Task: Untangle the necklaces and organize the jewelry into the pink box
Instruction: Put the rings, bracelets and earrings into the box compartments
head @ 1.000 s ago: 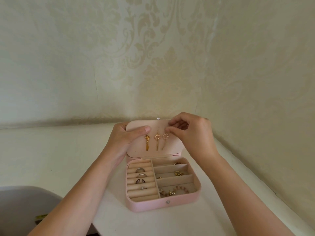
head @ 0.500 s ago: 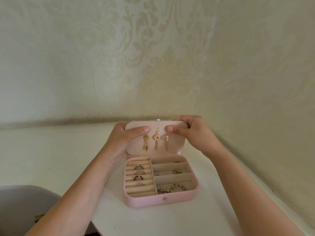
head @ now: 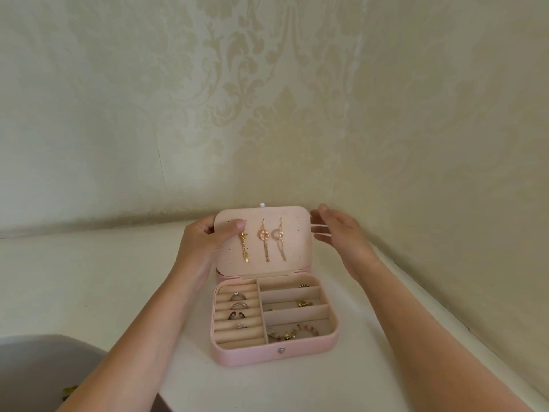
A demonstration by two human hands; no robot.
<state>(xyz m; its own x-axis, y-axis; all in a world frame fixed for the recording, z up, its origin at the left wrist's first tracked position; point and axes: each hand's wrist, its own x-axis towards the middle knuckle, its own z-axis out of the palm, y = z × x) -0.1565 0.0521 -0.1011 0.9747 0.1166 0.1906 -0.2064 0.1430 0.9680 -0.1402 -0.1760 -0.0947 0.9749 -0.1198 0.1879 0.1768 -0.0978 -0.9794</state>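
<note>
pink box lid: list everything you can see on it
The lid stands open, near upright, hinged at the back of the base. Inner face pale pink, suede-like, dotted with holes. Three earrings hang on it: gold leaf drop, pink bead flower with tassel, pink ring with chain. White tab at top edge. Left hand grips its left edge, thumb on the inner face; right hand open beside right edge, contact unclear.

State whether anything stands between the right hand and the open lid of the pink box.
Nothing visible does. The right hand, open and blurred, is right beside the right edge of the lid, with nothing between them. The left hand grips its left edge, out of the way.
</note>
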